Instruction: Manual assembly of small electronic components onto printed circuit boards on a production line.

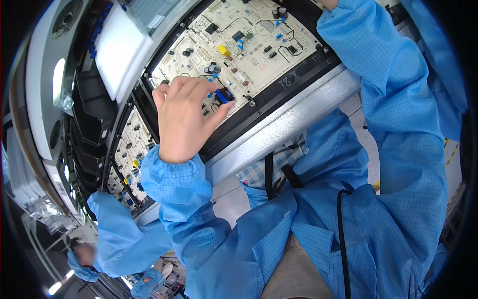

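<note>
My left hand (184,112) is over the near left part of a cream circuit board (259,67). Its thumb and index finger close around a small blue block-shaped electronic component (222,96) with dark parts beside it. That component sits at the board's surface, near the front edge; whether its pins are seated is hidden. A sliver of my right hand (328,3) shows at the top edge, beyond the board's far right corner. Its fingers are outside the picture. A yellow block component (223,50) and dark cylindrical capacitors (212,69) stand on the board.
A black frame (294,74) holds the board, with a metal rail (289,119) along its near side. More boards (133,134) lie to the left. Black bins (89,107) and a white panel (119,60) stand behind. A co-worker in blue (124,239) is at lower left.
</note>
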The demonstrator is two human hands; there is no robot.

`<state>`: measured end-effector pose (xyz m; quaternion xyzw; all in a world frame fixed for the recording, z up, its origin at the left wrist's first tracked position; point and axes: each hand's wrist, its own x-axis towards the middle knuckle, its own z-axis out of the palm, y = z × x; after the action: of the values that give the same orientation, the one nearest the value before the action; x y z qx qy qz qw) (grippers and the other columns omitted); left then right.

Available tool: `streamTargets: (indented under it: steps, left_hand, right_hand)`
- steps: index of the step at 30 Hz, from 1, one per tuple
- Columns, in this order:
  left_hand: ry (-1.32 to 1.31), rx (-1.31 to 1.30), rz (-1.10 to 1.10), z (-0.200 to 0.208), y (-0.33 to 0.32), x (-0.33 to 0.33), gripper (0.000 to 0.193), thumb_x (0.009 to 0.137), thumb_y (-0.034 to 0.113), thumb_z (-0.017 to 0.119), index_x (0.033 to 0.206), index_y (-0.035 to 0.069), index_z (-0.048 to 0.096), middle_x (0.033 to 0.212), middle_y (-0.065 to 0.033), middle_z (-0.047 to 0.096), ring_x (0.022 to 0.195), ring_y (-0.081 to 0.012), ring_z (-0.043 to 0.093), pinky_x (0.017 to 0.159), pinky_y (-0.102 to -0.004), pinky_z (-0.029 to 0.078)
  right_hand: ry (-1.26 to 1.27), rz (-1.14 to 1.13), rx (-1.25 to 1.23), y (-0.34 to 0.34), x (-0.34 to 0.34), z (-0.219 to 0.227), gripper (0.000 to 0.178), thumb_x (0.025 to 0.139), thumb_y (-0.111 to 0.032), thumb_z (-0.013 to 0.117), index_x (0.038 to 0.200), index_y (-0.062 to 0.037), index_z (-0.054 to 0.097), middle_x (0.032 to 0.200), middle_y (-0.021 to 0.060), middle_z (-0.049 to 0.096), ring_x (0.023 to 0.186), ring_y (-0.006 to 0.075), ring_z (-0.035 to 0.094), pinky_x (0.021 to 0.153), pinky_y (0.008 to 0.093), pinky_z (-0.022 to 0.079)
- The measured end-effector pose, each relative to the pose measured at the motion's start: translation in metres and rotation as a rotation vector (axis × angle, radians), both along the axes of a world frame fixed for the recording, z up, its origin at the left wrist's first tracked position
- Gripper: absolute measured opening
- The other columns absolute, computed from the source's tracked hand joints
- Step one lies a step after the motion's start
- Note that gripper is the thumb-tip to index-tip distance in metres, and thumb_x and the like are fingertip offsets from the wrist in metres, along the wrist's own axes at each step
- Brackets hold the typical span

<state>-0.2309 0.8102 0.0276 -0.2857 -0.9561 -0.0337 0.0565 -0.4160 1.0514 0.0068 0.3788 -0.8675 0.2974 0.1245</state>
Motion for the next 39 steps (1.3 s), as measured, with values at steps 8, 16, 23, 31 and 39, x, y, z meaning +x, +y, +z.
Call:
streamTargets:
  steps: [8, 16, 23, 31, 39]
  left_hand:
    - [0.047, -0.006, -0.045, -0.007, -0.004, -0.001, 0.032, 0.066, 0.029, 0.073, 0.085, 0.007, 0.060, 0.087, -0.0027, 0.057, 0.090, -0.0202, 0.051, 0.079, -0.0366, 0.034]
    - [0.067, 0.013, 0.008, -0.013, -0.013, 0.002, 0.036, 0.067, 0.034, 0.072, 0.088, 0.008, 0.058, 0.086, -0.0037, 0.052, 0.091, -0.0194, 0.048, 0.082, -0.0340, 0.034]
    - [0.082, 0.103, 0.024, -0.026, -0.021, 0.002, 0.036, 0.067, 0.039, 0.072, 0.085, 0.010, 0.058, 0.085, -0.0016, 0.052, 0.091, -0.0181, 0.048, 0.086, -0.0336, 0.034]
    - [0.083, 0.108, 0.019, -0.027, -0.021, 0.004, 0.040, 0.066, 0.039, 0.073, 0.089, 0.010, 0.057, 0.086, -0.0019, 0.052, 0.092, -0.0178, 0.049, 0.088, -0.0342, 0.034]
    - [0.102, 0.294, 0.032, -0.019, -0.034, 0.003, 0.046, 0.065, 0.042, 0.076, 0.094, 0.012, 0.056, 0.088, -0.0012, 0.056, 0.093, -0.0172, 0.053, 0.084, -0.0327, 0.034]
  right_hand:
    - [-0.023, 0.309, -0.231, -0.015, 0.028, 0.007, 0.019, 0.079, -0.015, 0.066, 0.086, 0.0017, 0.060, 0.074, 0.0116, 0.061, 0.068, 0.0203, 0.059, 0.062, 0.0300, 0.048]
    - [-0.279, 0.392, 0.133, -0.039, 0.063, 0.019, 0.018, 0.074, -0.009, 0.071, 0.083, 0.0016, 0.059, 0.074, 0.0084, 0.059, 0.065, 0.0183, 0.054, 0.060, 0.0289, 0.045]
    - [-0.195, 0.253, 0.144, -0.041, 0.044, 0.024, 0.016, 0.084, -0.013, 0.064, 0.092, -0.0002, 0.061, 0.078, 0.0072, 0.060, 0.067, 0.0164, 0.053, 0.061, 0.0272, 0.044]
    - [-0.197, 0.293, 0.175, -0.070, 0.025, 0.033, 0.018, 0.082, -0.012, 0.066, 0.092, 0.0022, 0.061, 0.080, 0.0070, 0.062, 0.071, 0.0141, 0.056, 0.067, 0.0255, 0.047]
    - [-0.274, 0.321, 0.178, -0.053, 0.043, 0.031, 0.016, 0.080, -0.009, 0.067, 0.089, 0.0026, 0.060, 0.079, 0.0062, 0.061, 0.071, 0.0135, 0.056, 0.068, 0.0252, 0.047]
